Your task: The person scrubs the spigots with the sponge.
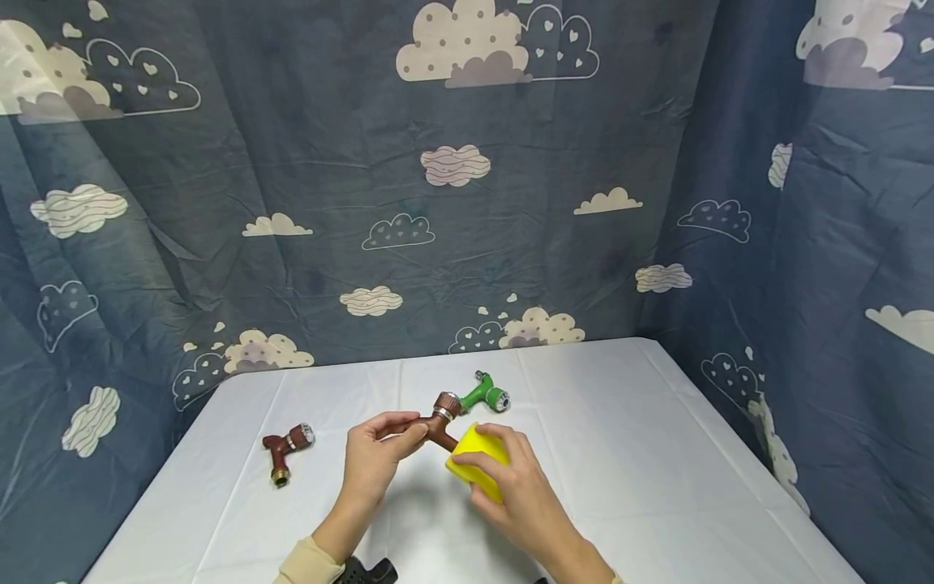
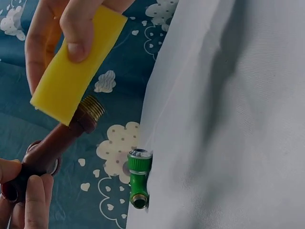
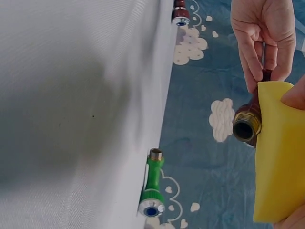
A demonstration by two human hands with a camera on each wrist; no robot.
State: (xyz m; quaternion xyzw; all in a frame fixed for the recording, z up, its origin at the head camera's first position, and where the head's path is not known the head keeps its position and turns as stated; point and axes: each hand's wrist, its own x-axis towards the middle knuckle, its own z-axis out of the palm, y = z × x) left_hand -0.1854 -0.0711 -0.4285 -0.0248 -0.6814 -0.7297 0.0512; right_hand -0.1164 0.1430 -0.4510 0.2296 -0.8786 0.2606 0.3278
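A brown tap (image 1: 441, 422) with a ribbed knob and a threaded brass end is pinched in my left hand (image 1: 372, 458) by its spout. My right hand (image 1: 521, 495) grips a yellow sponge (image 1: 477, 458) between thumb and fingers. The left wrist view shows the sponge (image 2: 78, 71) against the tap's body (image 2: 52, 148), just behind the brass thread. From the right wrist view, the sponge (image 3: 279, 157) lies along the side of the threaded end (image 3: 245, 126). Both things are held up over the table.
A green tap (image 1: 485, 393) lies on the white-covered table (image 1: 620, 454) beyond my hands. Another brown tap (image 1: 287, 450) lies at the left. Part of a black object (image 1: 370, 572) shows at the near edge. Cloud-patterned curtains (image 1: 328, 146) enclose the back and sides.
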